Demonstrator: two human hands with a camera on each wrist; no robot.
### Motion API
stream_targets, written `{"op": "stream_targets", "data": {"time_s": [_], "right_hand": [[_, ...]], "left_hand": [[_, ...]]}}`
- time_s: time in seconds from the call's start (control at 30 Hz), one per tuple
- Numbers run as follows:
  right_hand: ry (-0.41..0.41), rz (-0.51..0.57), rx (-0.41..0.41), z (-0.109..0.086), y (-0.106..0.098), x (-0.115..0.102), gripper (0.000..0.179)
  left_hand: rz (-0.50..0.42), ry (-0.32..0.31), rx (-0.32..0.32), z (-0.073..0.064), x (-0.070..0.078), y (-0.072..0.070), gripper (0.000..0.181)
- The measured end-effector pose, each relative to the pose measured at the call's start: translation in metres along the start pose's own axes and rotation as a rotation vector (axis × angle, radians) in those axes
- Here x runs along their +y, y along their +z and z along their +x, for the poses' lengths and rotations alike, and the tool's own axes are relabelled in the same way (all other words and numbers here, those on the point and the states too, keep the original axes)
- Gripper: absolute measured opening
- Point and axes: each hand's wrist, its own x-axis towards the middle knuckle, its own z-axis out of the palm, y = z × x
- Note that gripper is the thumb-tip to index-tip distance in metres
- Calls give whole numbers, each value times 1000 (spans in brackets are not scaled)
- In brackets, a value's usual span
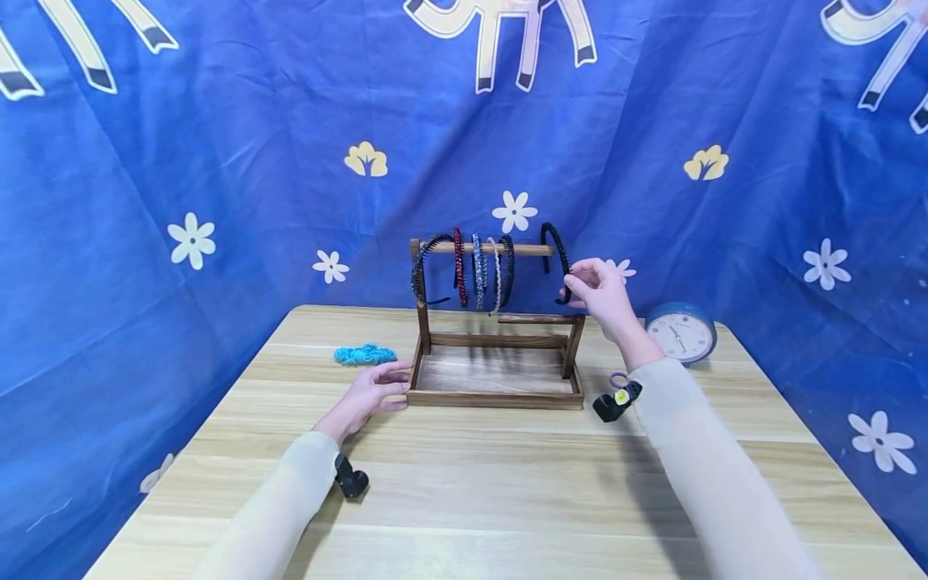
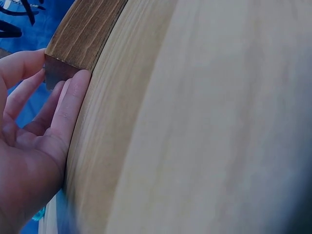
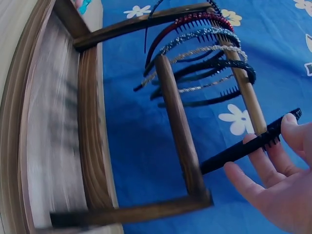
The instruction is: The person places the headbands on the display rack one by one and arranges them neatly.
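Observation:
A wooden headband rack (image 1: 500, 399) stands on the table, with a tray base and two bars. My right hand (image 1: 600, 294) pinches a black headband (image 1: 557, 242) between thumb and fingers, at the right end of the upper bar (image 1: 532, 250). In the right wrist view this black headband (image 3: 239, 150) crosses the bar's tip, its teeth showing. Left of it on that bar hang a red headband (image 1: 459, 270), a glittery blue one (image 1: 478, 270), a braided pale one (image 1: 497, 278) and several dark ones. My left hand (image 1: 373, 392) touches the tray's left end with extended fingers (image 2: 73, 100).
A bundle of bright blue yarn-like material (image 1: 365, 354) lies left of the rack. At right stand a round blue clock (image 1: 681, 334) and, near my right wrist, a small purple ring (image 1: 618, 379). A blue patterned cloth (image 1: 290, 161) hangs behind the table (image 1: 471, 491).

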Motion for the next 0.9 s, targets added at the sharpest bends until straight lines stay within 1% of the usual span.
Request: {"op": "stream_targets", "data": {"time_s": [0.1,0.2,0.43,0.53,0.7,0.9], "right_hand": [[47,38,19,3,10,2,18],[73,60,27,5,19,3,18],[87,73,15,9,43,7,20],[106,86,21,9,50,8,19],[132,105,34,8,56,9,21],[123,93,29,8,57,9,25]], "left_hand": [[-3,1,1,0,1,1,55],[-9,1,5,-1,2,1,55],[-14,6,7,-1,2,0,56],[-7,6,10,-1,2,1,55],[-5,5,13,-3,2,1,55],[3,7,17,-3,4,3,54]]}}
